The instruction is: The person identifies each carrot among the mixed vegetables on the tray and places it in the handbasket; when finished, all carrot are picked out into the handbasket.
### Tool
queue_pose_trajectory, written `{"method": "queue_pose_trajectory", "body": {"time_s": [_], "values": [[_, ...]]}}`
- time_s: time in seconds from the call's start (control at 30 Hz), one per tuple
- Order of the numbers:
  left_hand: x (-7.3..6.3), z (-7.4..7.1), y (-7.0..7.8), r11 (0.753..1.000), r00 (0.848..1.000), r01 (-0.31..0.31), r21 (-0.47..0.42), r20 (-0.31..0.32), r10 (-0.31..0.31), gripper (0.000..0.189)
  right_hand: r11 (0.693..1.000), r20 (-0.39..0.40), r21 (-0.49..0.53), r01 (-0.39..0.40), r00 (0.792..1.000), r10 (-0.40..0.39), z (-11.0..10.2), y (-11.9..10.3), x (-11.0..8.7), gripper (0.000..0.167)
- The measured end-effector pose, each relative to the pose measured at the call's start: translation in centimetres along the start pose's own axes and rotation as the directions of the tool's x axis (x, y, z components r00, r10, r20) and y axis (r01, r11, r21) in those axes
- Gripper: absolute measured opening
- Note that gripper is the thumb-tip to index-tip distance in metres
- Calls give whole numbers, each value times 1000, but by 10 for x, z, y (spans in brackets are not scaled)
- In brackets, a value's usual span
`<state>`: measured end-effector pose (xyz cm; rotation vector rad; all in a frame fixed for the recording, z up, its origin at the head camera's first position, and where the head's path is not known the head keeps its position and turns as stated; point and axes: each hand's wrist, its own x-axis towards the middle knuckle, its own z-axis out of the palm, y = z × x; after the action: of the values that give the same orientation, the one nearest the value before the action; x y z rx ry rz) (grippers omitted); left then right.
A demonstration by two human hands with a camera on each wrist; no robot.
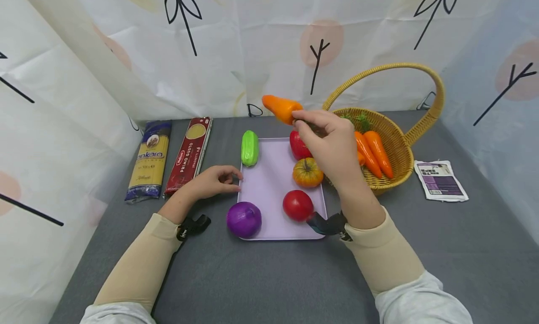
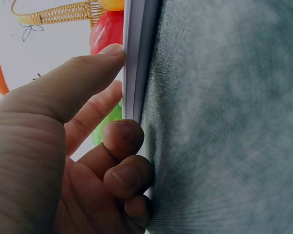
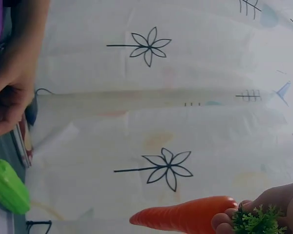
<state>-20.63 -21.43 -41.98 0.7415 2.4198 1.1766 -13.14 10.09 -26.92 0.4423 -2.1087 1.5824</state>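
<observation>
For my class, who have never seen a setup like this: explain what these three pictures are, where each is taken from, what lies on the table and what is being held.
There is no machine here: a person works with two bare hands and wears three cameras. The wide picture comes from the head, the other two from the wrists. On the grey table lies a lilac flat tray with a purple onion, a red tomato, a small orange pumpkin and a green cucumber. A wicker basket holds more carrots. The right hand holds an orange carrot by its leafy end, in the air. The left hand touches the tray's edge.
</observation>
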Motion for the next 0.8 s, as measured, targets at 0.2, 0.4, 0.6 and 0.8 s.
{"method": "queue_pose_trajectory", "body": {"time_s": [0.2, 0.4, 0.6, 0.8], "values": [[0, 0, -2, 1000, 1000, -7, -2, 2, 7, 28, 993, -41, 114, 12, 999, -7, -22, -14, -3, 24], [0, 0, -2, 1000, 1000, -10, 2, 3, 10, 28, 992, -102, 128, 23, 995, -10, -44, -25, -5, 30], [0, 1, -2, 1000, 1000, -6, -2, 2, 6, 30, 965, -161, 262, 13, 987, 31, -69, -30, -5, 27], [-1, 0, 0, 1000, 1000, -6, 6, -2, 6, 30, 918, -186, 396, 17, 981, 62, -95, -30, -6, 30]]}}
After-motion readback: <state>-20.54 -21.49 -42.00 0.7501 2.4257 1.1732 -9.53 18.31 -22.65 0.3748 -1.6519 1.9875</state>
